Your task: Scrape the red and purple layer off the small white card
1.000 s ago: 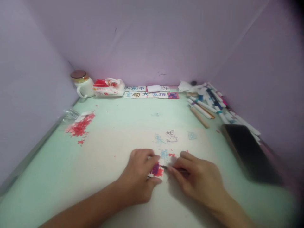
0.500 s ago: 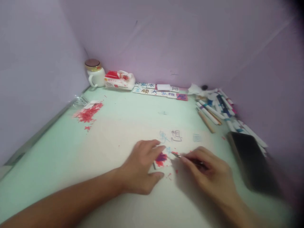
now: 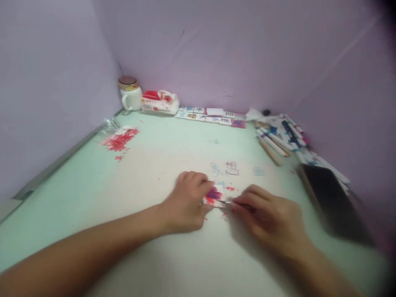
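Note:
A small white tile (image 3: 213, 194), smeared with red and purple, lies on the pale tabletop. My left hand (image 3: 190, 202) is closed on its left side, fingers at the far edge and thumb at the near edge. My right hand (image 3: 269, 210) grips a slim craft knife (image 3: 227, 202) like a pen. The thin metal tip meets the tile's right part; most of the handle is hidden in my fingers. Red crumbs (image 3: 230, 188) are scattered around the tile. Handwritten characters (image 3: 232, 168) mark the surface just beyond it.
A dark phone (image 3: 332, 198) lies at the right, below a pile of markers (image 3: 274, 142). Along the back wall are lettered tiles (image 3: 213, 119), a wipes pack (image 3: 160, 103) and a lidded white mug (image 3: 132, 98). Red shavings (image 3: 120, 140) lie at the far left.
My left thumb and fingers have closed in on the tile. The knife tip has come down and left from beyond the tile onto it. The whole view has shifted slightly.

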A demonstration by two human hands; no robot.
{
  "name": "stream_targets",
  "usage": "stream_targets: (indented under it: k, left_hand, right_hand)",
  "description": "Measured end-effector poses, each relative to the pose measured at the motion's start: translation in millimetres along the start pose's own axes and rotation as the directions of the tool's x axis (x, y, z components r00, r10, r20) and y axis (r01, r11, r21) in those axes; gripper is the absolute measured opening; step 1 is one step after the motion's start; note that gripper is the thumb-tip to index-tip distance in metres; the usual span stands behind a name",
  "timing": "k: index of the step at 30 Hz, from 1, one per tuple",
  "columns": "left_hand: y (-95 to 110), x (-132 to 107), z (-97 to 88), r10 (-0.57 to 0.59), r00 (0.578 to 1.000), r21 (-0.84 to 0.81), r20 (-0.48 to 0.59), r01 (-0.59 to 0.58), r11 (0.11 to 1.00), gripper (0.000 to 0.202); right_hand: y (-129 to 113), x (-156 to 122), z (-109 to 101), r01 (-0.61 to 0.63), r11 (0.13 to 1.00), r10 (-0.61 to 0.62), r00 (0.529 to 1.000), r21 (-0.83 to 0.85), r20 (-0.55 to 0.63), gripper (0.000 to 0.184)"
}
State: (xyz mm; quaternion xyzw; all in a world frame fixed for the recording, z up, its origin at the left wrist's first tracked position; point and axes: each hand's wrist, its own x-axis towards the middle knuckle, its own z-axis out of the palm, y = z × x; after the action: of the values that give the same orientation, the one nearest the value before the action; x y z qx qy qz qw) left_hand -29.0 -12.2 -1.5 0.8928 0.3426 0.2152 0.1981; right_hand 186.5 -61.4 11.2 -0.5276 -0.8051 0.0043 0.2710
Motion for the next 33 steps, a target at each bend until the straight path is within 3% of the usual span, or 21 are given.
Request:
stream_targets:
  k: [11, 20, 27, 33]
  left_hand:
    - [1, 0, -1.2, -0.015, 0.999, 0.030, 0.031, 0.014, 0.999, 0.030]
    - [2, 1, -1.7, -0.019, 0.999, 0.042, 0.042, 0.018, 0.999, 0.032]
    - [2, 2, -1.5, -0.029, 0.999, 0.026, 0.041, 0.028, 0.999, 0.031]
    - [2, 2, -0.3, -0.028, 0.999, 0.028, 0.043, 0.027, 0.999, 0.031]
  right_hand:
    - [-2, 1, 4, -0.007, 0.989, 0.004, 1.000, -0.148, -0.018, 0.019]
    - [-2, 2, 5, 0.057, 0.977, -0.066, 0.997, -0.206, -0.035, 0.020]
    - [4, 12, 5, 0.088, 0.985, -0.085, 0.996, -0.146, 0.027, 0.026]
    - [11, 21, -2, 0.126, 0.990, -0.112, 0.977, -0.067, 0.184, 0.028]
